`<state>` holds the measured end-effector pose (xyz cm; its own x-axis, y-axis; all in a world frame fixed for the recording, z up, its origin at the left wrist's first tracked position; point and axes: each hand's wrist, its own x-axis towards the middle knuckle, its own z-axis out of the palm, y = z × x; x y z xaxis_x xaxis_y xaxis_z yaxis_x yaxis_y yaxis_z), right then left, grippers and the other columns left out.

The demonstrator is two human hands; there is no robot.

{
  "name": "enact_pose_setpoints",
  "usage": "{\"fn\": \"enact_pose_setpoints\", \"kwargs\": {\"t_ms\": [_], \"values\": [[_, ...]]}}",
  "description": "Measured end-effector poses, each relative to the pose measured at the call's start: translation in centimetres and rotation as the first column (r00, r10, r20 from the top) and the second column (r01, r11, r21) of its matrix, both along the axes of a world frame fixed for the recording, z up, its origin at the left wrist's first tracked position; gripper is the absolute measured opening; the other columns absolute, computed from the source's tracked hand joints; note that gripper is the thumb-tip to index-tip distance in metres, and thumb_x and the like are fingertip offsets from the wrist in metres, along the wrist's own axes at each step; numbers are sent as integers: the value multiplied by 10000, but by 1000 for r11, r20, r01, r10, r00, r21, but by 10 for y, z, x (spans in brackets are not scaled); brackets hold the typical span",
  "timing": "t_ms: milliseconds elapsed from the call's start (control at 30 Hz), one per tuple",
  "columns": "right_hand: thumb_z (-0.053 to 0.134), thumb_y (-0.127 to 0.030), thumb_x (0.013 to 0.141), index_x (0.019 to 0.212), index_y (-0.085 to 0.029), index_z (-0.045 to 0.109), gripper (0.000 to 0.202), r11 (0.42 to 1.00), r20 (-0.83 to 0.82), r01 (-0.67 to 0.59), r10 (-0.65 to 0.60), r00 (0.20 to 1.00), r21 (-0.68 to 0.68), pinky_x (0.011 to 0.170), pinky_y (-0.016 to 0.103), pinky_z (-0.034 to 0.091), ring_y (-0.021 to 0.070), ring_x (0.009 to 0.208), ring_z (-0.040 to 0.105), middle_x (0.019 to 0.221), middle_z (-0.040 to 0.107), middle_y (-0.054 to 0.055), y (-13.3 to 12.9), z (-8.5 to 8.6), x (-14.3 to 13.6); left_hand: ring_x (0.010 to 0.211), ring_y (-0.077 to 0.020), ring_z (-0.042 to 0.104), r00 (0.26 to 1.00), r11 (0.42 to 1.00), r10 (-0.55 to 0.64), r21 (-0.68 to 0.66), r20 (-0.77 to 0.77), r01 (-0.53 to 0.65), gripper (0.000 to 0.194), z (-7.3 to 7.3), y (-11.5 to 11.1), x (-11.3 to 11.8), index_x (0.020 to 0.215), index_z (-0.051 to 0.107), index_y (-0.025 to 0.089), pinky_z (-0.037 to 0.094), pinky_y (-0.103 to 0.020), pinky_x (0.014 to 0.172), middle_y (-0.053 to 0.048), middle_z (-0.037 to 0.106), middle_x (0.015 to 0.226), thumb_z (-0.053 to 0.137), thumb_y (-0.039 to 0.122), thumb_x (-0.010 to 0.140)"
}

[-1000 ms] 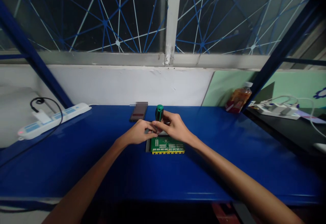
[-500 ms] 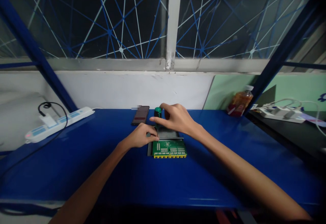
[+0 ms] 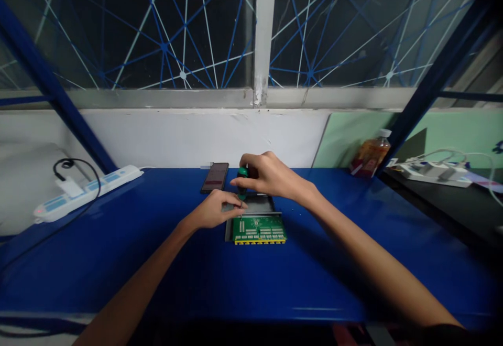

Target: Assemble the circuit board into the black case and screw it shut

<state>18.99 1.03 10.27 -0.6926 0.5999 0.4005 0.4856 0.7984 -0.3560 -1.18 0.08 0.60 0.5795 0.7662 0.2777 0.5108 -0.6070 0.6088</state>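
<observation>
My right hand (image 3: 269, 175) is closed round the green and black handle of a screwdriver (image 3: 242, 172), which stands nearly upright. Lower down, the fingertips of my left hand (image 3: 212, 209) pinch together at the screwdriver's thin shaft; its tip is hidden by them. Beneath both hands lies an opened grey metal case (image 3: 264, 205) on the table. In its near part sits a green circuit board (image 3: 259, 226) with a row of yellow connectors (image 3: 260, 241) along the front edge. Whether a screw is under the tip I cannot tell.
A phone (image 3: 214, 177) lies behind my left hand on the blue table (image 3: 251, 283). At the left is a white power strip (image 3: 113, 181) with a black cable. A drink bottle (image 3: 371, 153) stands back right, near another power strip (image 3: 436, 173) on a black surface.
My right hand's fingers have shifted round the screwdriver handle, curling over its top. My left hand stays pinched at the shaft. The whole view has shifted slightly.
</observation>
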Motion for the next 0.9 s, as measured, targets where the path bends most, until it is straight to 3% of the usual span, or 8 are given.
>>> {"fn": "enact_pose_setpoints", "kwargs": {"t_ms": [267,500,733,900], "values": [[534,-365,879,987,-147,592,250,991,23,-130,131,991,-22,556,273,255,105,565,412,630,533,-8,-4,6,5,764,-168,668,1000,999,-19,-25,23,19,149,0,2,-1,859,756,186,504,-274,716,-47,745,849,647,285,835],[461,-580,871,951,-149,606,462,996,117,15,-26,993,88,545,292,221,122,526,377,580,487,2,-5,-2,-1,849,-200,671,999,998,27,50,42,-29,118,-4,3,0,818,764,193,513,-298,771,-49,748,834,698,289,797],[523,-403,842,975,-159,594,287,997,106,-29,22,994,72,536,279,244,123,547,397,617,521,7,-2,-6,-3,830,-208,675,997,998,52,41,56,-54,135,0,1,2,810,757,170,514,-299,742,-59,742,821,727,293,761],[502,-310,813,1097,-144,571,336,997,112,-61,55,992,52,546,275,271,131,568,427,642,548,15,-5,-3,0,859,-199,671,995,1000,-1,22,96,-1,135,4,-3,3,866,732,154,507,-312,787,-64,735,884,651,254,827]]}}
